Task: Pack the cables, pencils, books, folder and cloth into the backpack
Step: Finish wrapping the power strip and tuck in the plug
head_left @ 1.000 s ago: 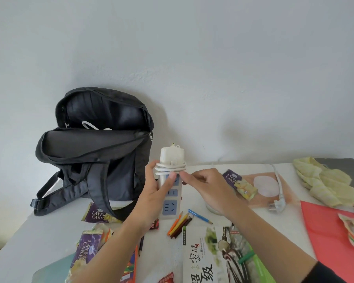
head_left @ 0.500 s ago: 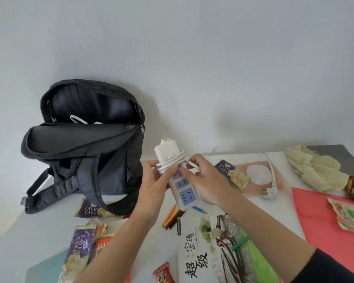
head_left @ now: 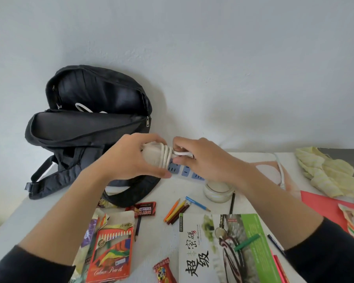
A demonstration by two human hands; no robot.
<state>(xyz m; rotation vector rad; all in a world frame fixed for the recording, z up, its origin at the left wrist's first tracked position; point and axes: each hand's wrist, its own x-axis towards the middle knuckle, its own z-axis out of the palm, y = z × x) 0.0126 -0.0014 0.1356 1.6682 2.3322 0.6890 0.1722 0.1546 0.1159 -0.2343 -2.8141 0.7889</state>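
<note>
White table [head_left: 157, 242] bears backpack [head_left: 90, 127], pencils [head_left: 177, 211], book [head_left: 223, 248] (red folder [head_left: 323, 205] at right).

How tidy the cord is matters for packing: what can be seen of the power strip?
The power strip is a long white plastic bar with blue socket faces. Its white cord is wound in several turns round it. It is held roughly level above the table, beside the backpack. The left hand grips the end nearer the backpack; the right hand pinches the loose cord and covers the other end.
</note>
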